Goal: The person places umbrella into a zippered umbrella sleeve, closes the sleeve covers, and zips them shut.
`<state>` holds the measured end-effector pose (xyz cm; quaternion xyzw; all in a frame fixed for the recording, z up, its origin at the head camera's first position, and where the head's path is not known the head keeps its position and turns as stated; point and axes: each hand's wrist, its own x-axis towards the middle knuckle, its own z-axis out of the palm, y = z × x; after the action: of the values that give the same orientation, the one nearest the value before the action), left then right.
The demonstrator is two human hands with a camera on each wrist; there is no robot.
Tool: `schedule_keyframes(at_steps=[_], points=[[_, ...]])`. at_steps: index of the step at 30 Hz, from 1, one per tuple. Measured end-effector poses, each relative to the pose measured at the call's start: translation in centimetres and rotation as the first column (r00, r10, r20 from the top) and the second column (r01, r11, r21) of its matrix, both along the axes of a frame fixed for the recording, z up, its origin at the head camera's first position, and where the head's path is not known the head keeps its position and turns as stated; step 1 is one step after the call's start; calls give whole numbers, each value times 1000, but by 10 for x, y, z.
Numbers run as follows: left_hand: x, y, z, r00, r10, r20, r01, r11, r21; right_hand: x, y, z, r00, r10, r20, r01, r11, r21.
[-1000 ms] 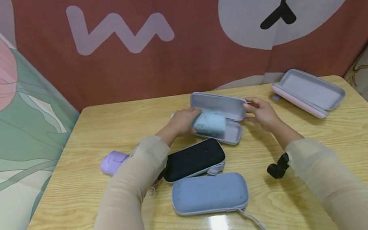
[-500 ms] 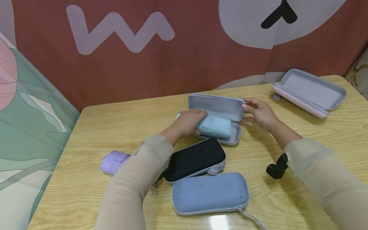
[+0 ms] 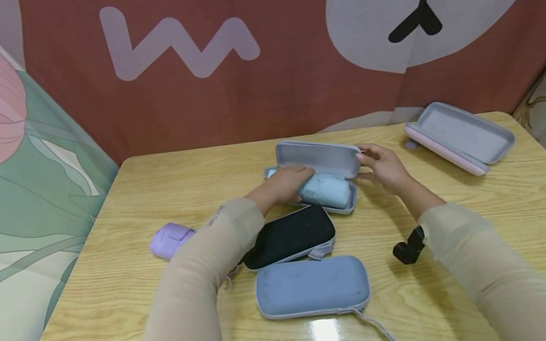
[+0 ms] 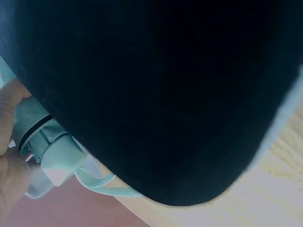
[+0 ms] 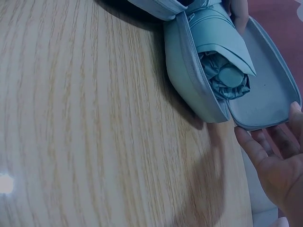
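A light blue folded umbrella lies lengthwise in the lower half of an unzipped zip case. My left hand grips it from above near its handle end. In the left wrist view, the handle and a looped strap show beside my fingers. The umbrella's rolled far end pokes slightly above the case rim in the right wrist view. My right hand pinches the right end of the raised lid, thumb inside and fingers behind.
A black case sits just in front and fills most of the left wrist view. Nearer is a closed blue case with a cord. A pink case stands unzipped at back right. Something purple and folded lies left of my sleeve.
My left hand has moved right and down with the umbrella, which has sunk into the case. The case has shifted slightly left, and the right hand has stayed at its lid.
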<state>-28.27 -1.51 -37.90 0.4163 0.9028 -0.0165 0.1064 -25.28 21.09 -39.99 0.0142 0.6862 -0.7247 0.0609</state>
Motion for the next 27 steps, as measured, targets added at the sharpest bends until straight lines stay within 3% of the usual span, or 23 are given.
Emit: schedule_keyframes(at_steps=[15,27], points=[[2,11,-1,998,-13,64,14,1000,-19,-2,0,-2,1000,27,-4,-27,999,22],[-2,12,-5,994,-13,109,18,999,-38,-3,-2,1,996,32,79,-31,999,-9]])
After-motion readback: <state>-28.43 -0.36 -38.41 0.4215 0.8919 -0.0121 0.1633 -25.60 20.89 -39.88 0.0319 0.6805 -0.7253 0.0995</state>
